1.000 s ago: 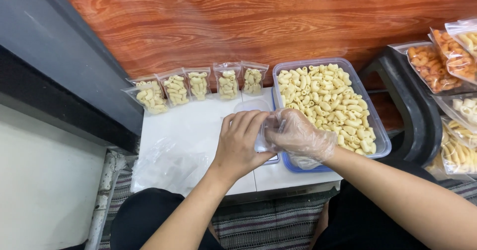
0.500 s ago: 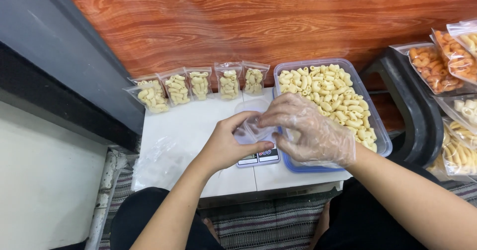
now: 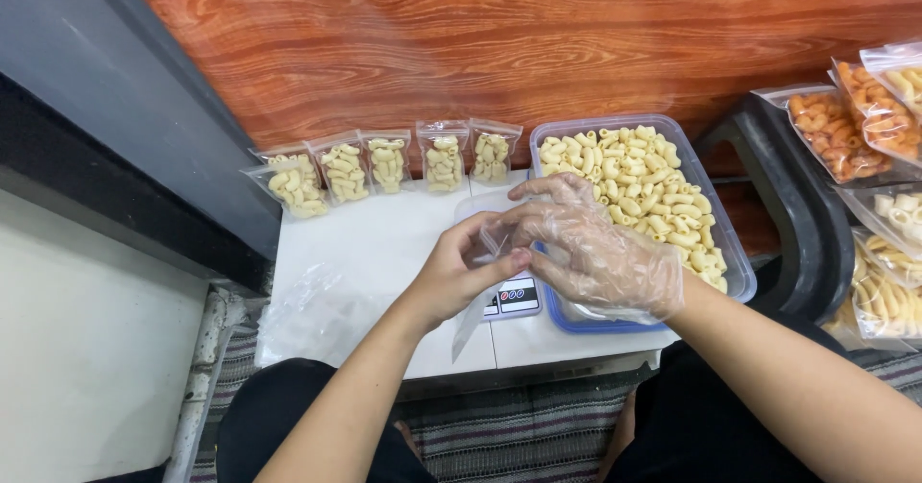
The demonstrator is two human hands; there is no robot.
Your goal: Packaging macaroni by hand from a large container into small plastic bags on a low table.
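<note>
Bag now hangs lower | left hand (image 3: 451,277) pinches clear bag (image 3: 473,320) | gloved right hand (image 3: 600,253) spread, touching it

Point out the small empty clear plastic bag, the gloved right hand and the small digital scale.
Small empty clear plastic bag (image 3: 471,325), head view: lower hanging end.
Gloved right hand (image 3: 595,257), head view: back of hand.
Small digital scale (image 3: 514,298), head view: display panel.

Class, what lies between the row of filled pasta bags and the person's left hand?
In the head view, only bare white tabletop separates the filled pasta bags from the left hand.
</note>
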